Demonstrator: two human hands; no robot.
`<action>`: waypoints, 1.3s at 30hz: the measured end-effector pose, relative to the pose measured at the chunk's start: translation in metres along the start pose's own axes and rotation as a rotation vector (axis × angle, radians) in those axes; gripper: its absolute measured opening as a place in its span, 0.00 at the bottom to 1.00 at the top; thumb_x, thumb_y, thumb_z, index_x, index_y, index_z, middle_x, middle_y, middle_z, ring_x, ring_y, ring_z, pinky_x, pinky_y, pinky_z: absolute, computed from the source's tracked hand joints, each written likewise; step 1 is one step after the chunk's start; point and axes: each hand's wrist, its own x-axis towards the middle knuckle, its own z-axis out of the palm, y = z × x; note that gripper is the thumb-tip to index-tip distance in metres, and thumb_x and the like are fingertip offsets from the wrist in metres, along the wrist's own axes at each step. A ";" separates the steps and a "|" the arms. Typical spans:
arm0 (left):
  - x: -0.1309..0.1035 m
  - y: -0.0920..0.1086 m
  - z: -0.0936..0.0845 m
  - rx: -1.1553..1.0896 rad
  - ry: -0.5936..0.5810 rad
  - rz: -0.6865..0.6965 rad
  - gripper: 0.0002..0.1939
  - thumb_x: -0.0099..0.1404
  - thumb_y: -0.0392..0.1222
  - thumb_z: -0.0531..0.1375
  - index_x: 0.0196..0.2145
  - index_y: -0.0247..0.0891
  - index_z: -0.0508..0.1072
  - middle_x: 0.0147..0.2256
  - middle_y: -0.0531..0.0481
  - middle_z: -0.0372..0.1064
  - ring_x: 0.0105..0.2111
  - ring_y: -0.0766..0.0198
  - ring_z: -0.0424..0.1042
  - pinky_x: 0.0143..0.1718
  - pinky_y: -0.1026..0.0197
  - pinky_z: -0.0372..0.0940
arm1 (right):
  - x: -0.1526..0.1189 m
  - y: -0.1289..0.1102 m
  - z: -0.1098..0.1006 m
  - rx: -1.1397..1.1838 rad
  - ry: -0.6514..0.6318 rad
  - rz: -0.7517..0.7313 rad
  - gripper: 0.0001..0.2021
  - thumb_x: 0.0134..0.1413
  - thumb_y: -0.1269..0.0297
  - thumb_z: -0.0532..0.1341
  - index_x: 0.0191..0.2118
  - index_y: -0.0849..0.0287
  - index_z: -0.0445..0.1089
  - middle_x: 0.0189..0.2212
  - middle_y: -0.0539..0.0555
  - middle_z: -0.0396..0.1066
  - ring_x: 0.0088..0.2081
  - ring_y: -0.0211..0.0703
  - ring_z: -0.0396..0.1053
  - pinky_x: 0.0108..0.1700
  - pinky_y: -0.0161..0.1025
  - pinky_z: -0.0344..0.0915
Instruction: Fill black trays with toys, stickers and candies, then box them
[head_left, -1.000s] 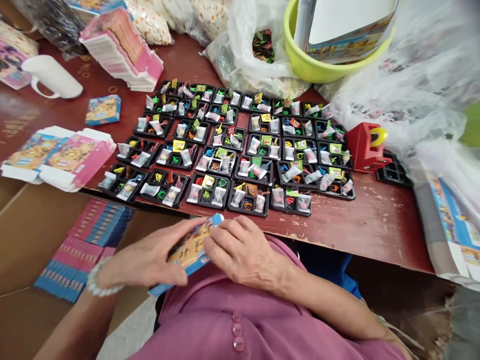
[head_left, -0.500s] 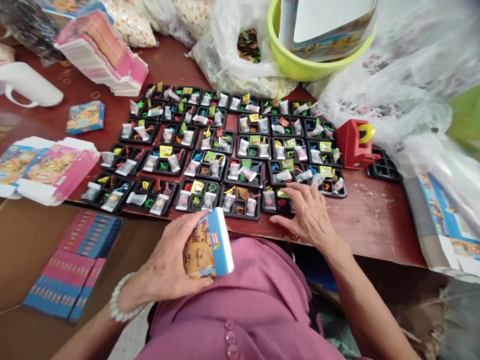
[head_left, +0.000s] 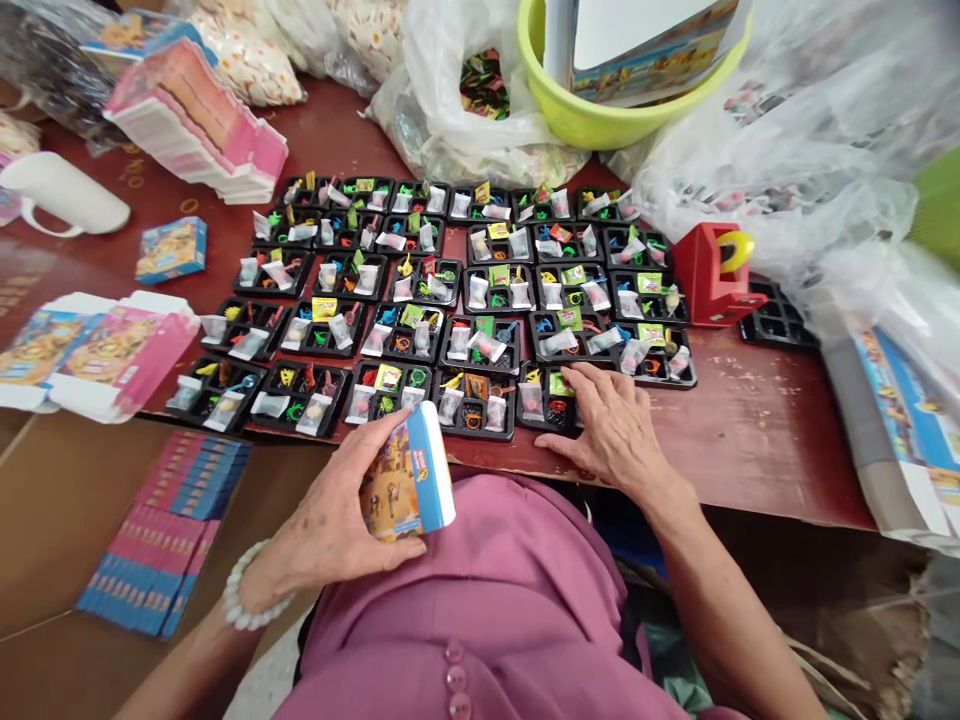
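Observation:
My left hand (head_left: 334,515) is wrapped around a small blue-and-orange printed carton (head_left: 405,480), tilted in front of my body, with its white end facing right. My right hand (head_left: 615,430) rests at the front row, its thumb at the near edge and its fingers at the far side of a black compartment tray (head_left: 531,425). That tray holds white sachets, a green packet and small plastic toys; the hand hides its right part. Left of it stands another filled tray (head_left: 474,432). Several rows of similar filled trays spread across the red-brown table.
A red tape dispenser (head_left: 712,280) stands right of the trays, beside empty black trays (head_left: 780,318). Flattened cartons (head_left: 112,350) and a white mug (head_left: 71,195) lie left. Packed boxes (head_left: 161,540) fill a cardboard box below. Behind are plastic bags (head_left: 427,90) and a yellow-green basin (head_left: 600,130).
My left hand has shifted slightly left and up with the carton. My right hand has settled a little lower around the near tray. The whole view has moved slightly.

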 end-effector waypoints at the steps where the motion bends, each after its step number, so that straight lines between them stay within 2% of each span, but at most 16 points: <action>1: 0.001 -0.001 -0.001 -0.004 -0.003 0.000 0.59 0.50 0.44 0.74 0.72 0.51 0.47 0.68 0.41 0.56 0.65 0.38 0.63 0.66 0.36 0.61 | 0.001 0.000 -0.002 0.000 -0.019 0.003 0.40 0.54 0.42 0.69 0.65 0.62 0.60 0.62 0.68 0.66 0.55 0.68 0.63 0.50 0.58 0.65; 8: 0.005 -0.008 -0.006 -0.069 0.013 0.006 0.59 0.50 0.48 0.75 0.72 0.48 0.49 0.70 0.39 0.54 0.67 0.37 0.60 0.67 0.36 0.58 | -0.004 0.004 -0.005 0.003 -0.053 -0.031 0.37 0.53 0.47 0.69 0.63 0.61 0.62 0.53 0.67 0.70 0.54 0.69 0.64 0.50 0.60 0.66; 14: 0.004 -0.013 -0.005 -0.214 -0.004 -0.001 0.60 0.50 0.57 0.75 0.72 0.41 0.52 0.70 0.33 0.53 0.69 0.35 0.57 0.68 0.37 0.56 | -0.019 0.010 -0.012 0.112 -0.109 -0.080 0.41 0.50 0.53 0.70 0.67 0.61 0.58 0.55 0.68 0.65 0.54 0.67 0.67 0.51 0.58 0.72; 20: -0.001 -0.018 -0.002 -0.377 0.017 -0.079 0.60 0.48 0.59 0.75 0.71 0.38 0.54 0.67 0.33 0.59 0.67 0.33 0.60 0.66 0.36 0.59 | -0.026 0.007 -0.023 0.179 -0.078 -0.144 0.40 0.52 0.52 0.68 0.67 0.59 0.57 0.58 0.68 0.63 0.56 0.68 0.66 0.54 0.62 0.71; 24: -0.003 -0.013 0.006 -0.312 0.051 -0.027 0.58 0.49 0.58 0.73 0.71 0.41 0.52 0.66 0.36 0.60 0.66 0.34 0.61 0.65 0.37 0.61 | -0.026 -0.004 -0.031 0.244 -0.026 -0.172 0.38 0.57 0.50 0.66 0.69 0.58 0.55 0.57 0.68 0.63 0.57 0.67 0.65 0.54 0.62 0.71; 29: -0.001 0.000 0.020 -0.168 0.087 0.028 0.57 0.50 0.62 0.72 0.69 0.42 0.51 0.64 0.35 0.59 0.62 0.37 0.64 0.64 0.36 0.60 | -0.019 -0.024 -0.050 0.340 0.020 -0.213 0.38 0.60 0.50 0.64 0.70 0.58 0.53 0.57 0.67 0.62 0.54 0.63 0.67 0.52 0.57 0.73; 34: 0.002 0.007 0.026 -0.069 0.116 0.101 0.55 0.48 0.57 0.72 0.68 0.45 0.53 0.62 0.39 0.62 0.59 0.40 0.67 0.63 0.37 0.61 | -0.008 -0.039 -0.060 0.400 -0.029 -0.261 0.42 0.58 0.49 0.66 0.71 0.59 0.51 0.58 0.67 0.61 0.55 0.62 0.67 0.50 0.55 0.75; 39: 0.003 0.005 0.022 -0.133 0.123 0.108 0.46 0.51 0.47 0.68 0.66 0.44 0.57 0.61 0.41 0.64 0.59 0.43 0.68 0.62 0.40 0.62 | -0.004 -0.048 -0.059 0.397 -0.057 -0.265 0.43 0.57 0.48 0.67 0.71 0.59 0.50 0.60 0.67 0.60 0.58 0.63 0.65 0.52 0.59 0.74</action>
